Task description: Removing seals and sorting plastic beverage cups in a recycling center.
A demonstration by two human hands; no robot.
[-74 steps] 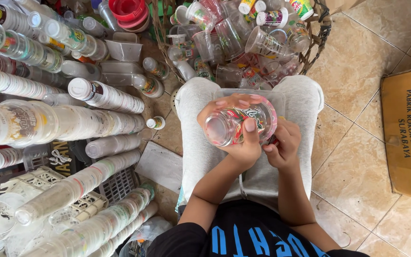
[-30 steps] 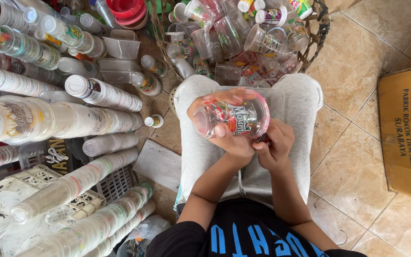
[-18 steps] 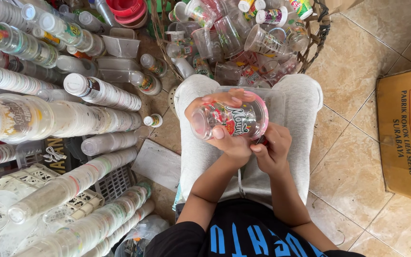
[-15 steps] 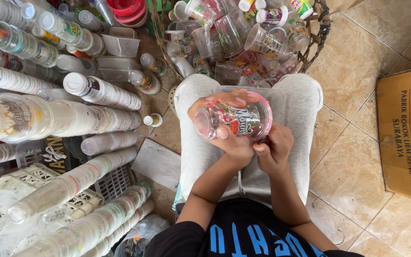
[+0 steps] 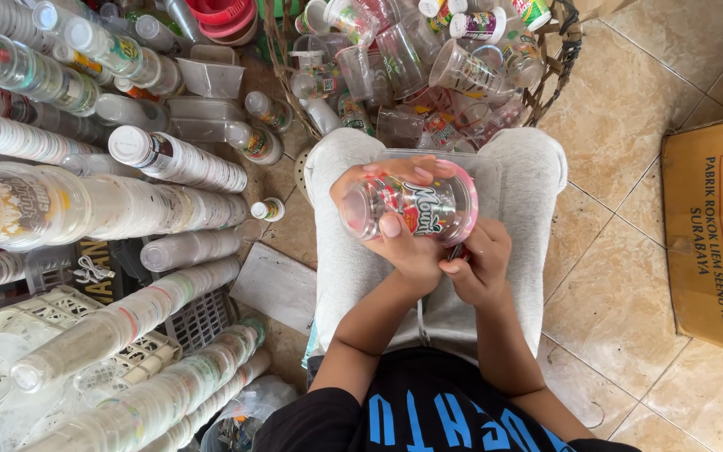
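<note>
long stacks of nested plastic cups (image 5: 152, 213) lie at the left, a wicker basket (image 5: 558, 71) of loose cups ahead. over the lap, left hand (image 5: 399, 243) fingers grip a clear printed cup (image 5: 412, 207) sideways; right hand (image 5: 479, 264) pinches its pink rim.

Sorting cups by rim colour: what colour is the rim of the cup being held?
Pink, on the clear plastic cup in the left hand; head view.

Left hand (image 5: 399, 234) and right hand (image 5: 479, 268) together, fingers curled
</note>
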